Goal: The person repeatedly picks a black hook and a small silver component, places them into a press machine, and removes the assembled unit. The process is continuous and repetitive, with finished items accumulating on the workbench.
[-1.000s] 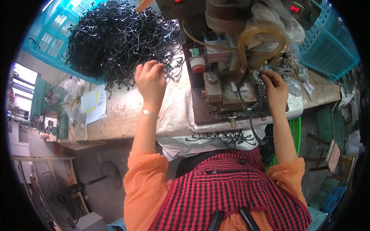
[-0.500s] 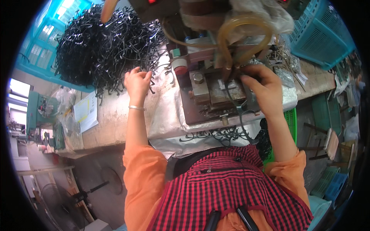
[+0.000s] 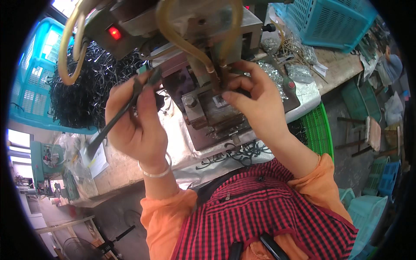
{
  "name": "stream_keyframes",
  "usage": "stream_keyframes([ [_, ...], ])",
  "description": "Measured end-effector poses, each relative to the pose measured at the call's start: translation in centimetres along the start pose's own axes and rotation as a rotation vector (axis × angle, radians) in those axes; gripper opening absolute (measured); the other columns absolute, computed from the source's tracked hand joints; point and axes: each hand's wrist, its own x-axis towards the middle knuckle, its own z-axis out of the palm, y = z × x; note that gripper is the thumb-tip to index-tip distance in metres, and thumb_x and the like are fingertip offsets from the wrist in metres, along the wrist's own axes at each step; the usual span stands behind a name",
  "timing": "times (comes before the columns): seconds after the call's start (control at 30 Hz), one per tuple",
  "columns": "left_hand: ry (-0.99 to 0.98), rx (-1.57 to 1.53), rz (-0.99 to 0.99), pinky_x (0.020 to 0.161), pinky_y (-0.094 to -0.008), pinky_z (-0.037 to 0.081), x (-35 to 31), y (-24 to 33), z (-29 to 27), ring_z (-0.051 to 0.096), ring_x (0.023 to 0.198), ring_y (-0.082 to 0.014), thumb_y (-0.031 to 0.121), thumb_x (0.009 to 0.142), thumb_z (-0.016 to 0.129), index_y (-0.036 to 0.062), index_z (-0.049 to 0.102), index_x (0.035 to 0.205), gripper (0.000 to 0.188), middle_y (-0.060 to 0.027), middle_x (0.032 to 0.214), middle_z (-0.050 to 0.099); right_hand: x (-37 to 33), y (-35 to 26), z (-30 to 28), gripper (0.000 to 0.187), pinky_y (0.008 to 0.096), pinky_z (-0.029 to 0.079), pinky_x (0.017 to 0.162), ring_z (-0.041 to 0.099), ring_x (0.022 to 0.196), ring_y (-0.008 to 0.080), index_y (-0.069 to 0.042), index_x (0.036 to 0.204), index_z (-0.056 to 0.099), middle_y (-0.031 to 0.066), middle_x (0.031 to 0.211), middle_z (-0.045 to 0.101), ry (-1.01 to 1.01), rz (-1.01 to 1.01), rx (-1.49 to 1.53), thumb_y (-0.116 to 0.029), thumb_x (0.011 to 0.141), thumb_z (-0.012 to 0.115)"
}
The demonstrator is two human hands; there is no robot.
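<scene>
My left hand [image 3: 138, 119], with a bracelet at the wrist, is raised left of a bench press [image 3: 171, 84]. Its fingers are closed around a slim dark curved strip [image 3: 105, 132], which slants up through the grip and is blurred by motion. My right hand [image 3: 255, 97] reaches in under the press head, thumb and forefinger bent together beside the metal die block [image 3: 216, 113]. What these fingertips hold is too dark and small to make out. Behind my left hand lies a big heap of thin black curved strips [image 3: 71, 97].
Yellowish hoses [image 3: 184, 43] hang from the press. Several black strips [image 3: 234, 154] lie on silvery sheeting along the front edge. A blue crate [image 3: 325, 24] stands back right, with clear plastic bags [image 3: 299, 71] before it. A green basket [image 3: 320, 130] sits right of the bench.
My left hand has come away from the heap toward me and now grips a dark strip. The strip with a ring-shaped part hanging from the press is no longer seen. The view has shifted.
</scene>
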Motion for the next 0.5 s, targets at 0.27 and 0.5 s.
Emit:
stream_keyframes([
  [0.27, -0.68, -0.84, -1.245, 0.05, -0.0215, 0.046, -5.2, 5.1, 1.1, 0.063, 0.057, -0.014, 0.019, 0.11, 0.044, -0.0035, 0.057, 0.121, 0.028, -0.018, 0.078, 0.071, -0.4, 6.5, -10.4, 0.027, 0.0493, 0.045, 0.107, 0.054, 0.128, 0.044, -0.007, 0.103, 0.072, 0.0249, 0.127, 0.063, 0.258, -0.341, -1.273, -0.009, 0.076, 0.076],
  [0.5, -0.484, -1.055, -1.741, 0.04, -0.0217, 0.04, -6.5, 4.4, 3.8, 0.055, 0.046, -0.015, 0.029, 0.109, 0.042, 0.0014, 0.059, 0.124, 0.036, -0.0109, 0.073, 0.068, 0.5, 9.5, -13.1, 0.015, 0.047, 0.047, 0.103, 0.058, 0.124, 0.039, -0.006, 0.091, 0.072, 0.0203, 0.122, 0.067, 0.299, -0.329, -1.19, -0.01, 0.077, 0.077],
])
